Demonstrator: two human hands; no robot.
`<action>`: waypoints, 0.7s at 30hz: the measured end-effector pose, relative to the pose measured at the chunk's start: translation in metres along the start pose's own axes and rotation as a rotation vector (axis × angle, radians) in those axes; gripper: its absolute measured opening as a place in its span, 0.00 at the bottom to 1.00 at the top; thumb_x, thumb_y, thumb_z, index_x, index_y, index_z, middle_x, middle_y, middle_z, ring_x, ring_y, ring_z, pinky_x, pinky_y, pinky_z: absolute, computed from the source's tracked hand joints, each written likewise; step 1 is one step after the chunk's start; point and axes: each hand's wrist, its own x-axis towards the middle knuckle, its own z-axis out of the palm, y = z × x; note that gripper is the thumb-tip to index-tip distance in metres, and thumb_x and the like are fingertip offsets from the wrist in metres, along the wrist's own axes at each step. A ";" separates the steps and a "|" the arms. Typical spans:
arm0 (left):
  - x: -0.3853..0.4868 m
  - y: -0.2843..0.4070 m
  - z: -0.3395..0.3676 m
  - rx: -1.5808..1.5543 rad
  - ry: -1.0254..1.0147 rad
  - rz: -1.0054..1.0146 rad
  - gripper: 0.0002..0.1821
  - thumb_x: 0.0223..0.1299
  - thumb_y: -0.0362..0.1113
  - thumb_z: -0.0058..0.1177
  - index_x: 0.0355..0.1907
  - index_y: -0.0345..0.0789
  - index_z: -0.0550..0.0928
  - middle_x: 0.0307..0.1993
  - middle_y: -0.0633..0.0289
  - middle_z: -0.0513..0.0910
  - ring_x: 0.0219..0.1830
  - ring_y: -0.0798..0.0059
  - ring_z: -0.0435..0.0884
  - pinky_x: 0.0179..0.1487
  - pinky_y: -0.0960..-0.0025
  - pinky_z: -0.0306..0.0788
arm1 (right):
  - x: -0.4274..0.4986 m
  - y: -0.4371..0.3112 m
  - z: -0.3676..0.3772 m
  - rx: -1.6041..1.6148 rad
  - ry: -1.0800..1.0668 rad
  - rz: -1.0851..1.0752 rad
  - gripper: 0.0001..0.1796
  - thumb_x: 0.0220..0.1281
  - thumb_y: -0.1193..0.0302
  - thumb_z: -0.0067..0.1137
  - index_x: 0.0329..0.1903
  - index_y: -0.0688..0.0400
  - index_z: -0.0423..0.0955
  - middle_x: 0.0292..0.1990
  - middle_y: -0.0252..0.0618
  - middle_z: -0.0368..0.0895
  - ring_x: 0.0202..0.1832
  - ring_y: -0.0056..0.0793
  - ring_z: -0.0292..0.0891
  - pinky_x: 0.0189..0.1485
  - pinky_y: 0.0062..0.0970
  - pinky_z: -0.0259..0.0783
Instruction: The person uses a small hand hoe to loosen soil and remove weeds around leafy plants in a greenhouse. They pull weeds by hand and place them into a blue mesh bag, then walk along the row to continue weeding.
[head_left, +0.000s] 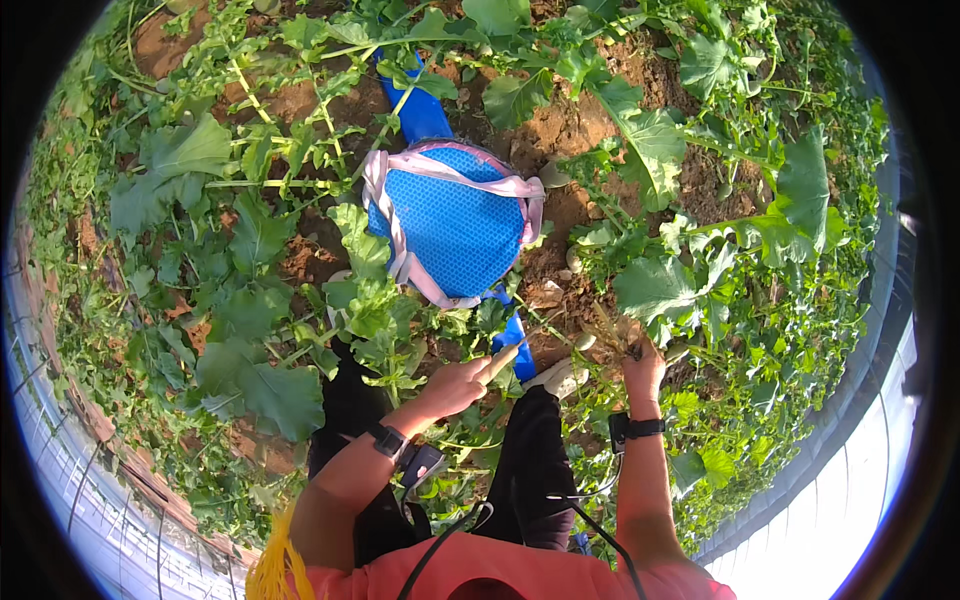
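My left hand (450, 386) is closed around a slim hand tool (496, 364) with a pale handle; its thin brown end points up and right towards the soil. To the right, my right hand (643, 367) grips a tuft of dry brownish stalks (613, 330) low among the leaves. Its fingertips are partly hidden by the stalks and shade. A large lobed green leaf (656, 289) hangs just above that hand. Between and beyond both hands lies a round blue padded seat (457, 217) with twisted pale pink straps (431, 289).
A flat blue hose (420, 109) runs beneath the seat and shows again near my pale shoe (559, 377). Leafy plants (255, 382) crowd both sides over brown soil (574, 142). Pale rounded objects lie among them. Plastic sheeting (847, 465) borders the right side. Cables (600, 532) hang by my arms.
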 end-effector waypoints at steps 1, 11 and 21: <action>-0.006 0.005 -0.002 0.059 0.064 0.023 0.25 0.52 0.39 0.50 0.56 0.40 0.73 0.33 0.48 0.81 0.34 0.50 0.80 0.38 0.56 0.72 | 0.001 0.000 -0.020 -0.051 -0.004 0.009 0.07 0.42 0.75 0.54 0.29 0.61 0.74 0.28 0.50 0.79 0.33 0.49 0.76 0.39 0.41 0.70; -0.087 0.054 -0.027 0.307 0.149 0.381 0.20 0.48 0.41 0.56 0.46 0.39 0.76 0.31 0.52 0.79 0.32 0.55 0.80 0.34 0.55 0.70 | 0.076 -0.178 -0.211 -0.593 0.120 -0.020 0.08 0.51 0.72 0.57 0.36 0.57 0.78 0.35 0.49 0.82 0.39 0.48 0.79 0.42 0.40 0.75; -0.181 0.092 -0.082 -0.447 0.157 0.102 0.17 0.52 0.37 0.52 0.46 0.36 0.78 0.22 0.64 0.73 0.18 0.78 0.71 0.19 0.71 0.63 | -0.270 -0.784 -0.236 0.875 0.009 -1.864 0.10 0.49 0.72 0.54 0.37 0.60 0.74 0.32 0.45 0.75 0.38 0.39 0.76 0.39 0.36 0.75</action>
